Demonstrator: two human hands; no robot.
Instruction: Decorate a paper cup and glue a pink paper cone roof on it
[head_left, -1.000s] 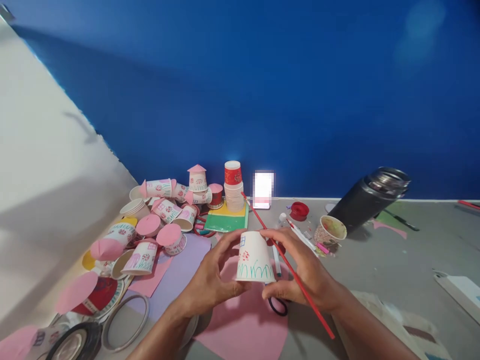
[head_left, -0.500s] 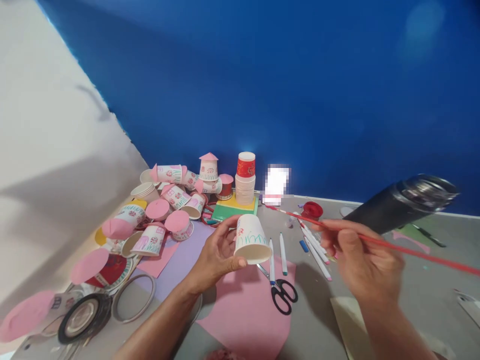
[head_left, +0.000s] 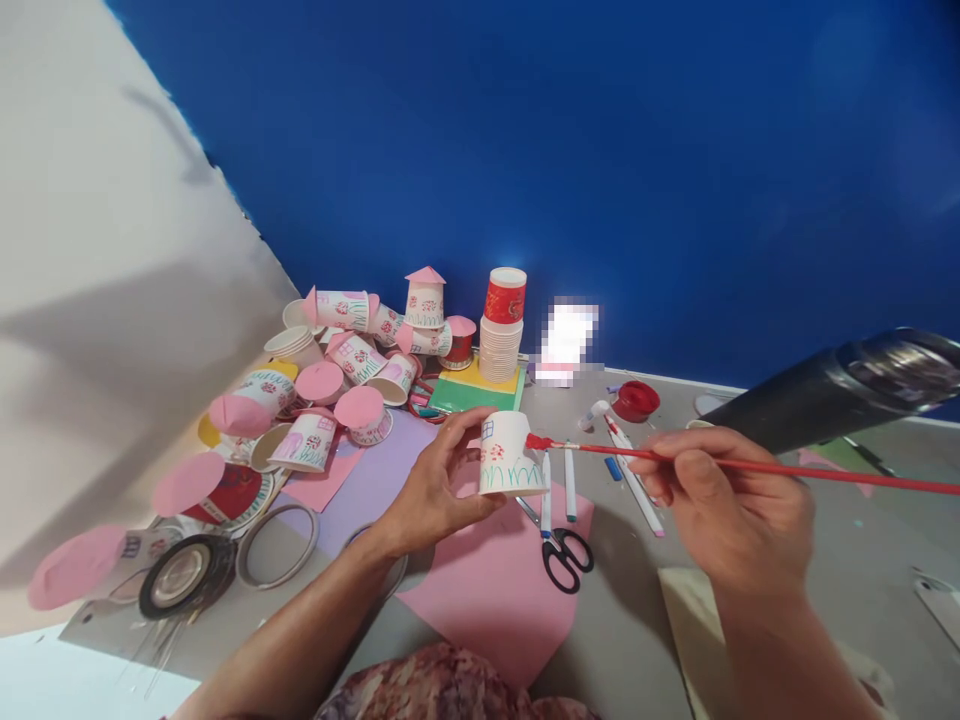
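Note:
A white paper cup, upside down, is gripped by its left side in my left hand. Green grass strokes, small red flowers and a blue window are drawn on it. My right hand is closed round a thin red paintbrush. The brush's red-coated bristles are at the cup's upper right side; I cannot tell whether they touch it. Beyond the brush sits a small tub of red paint. Below the cup, black-handled scissors lie on a pink paper sheet.
Decorated cups with pink paper roofs crowd the left. A cup stack stands at the back on coloured paper. Markers lie right of the scissors. A black flask is at the right, tape rolls at the left.
The cup has turned more upright, showing its window and flowers. The paintbrush tip has come down and left to the cup's side. The view has shifted slightly.

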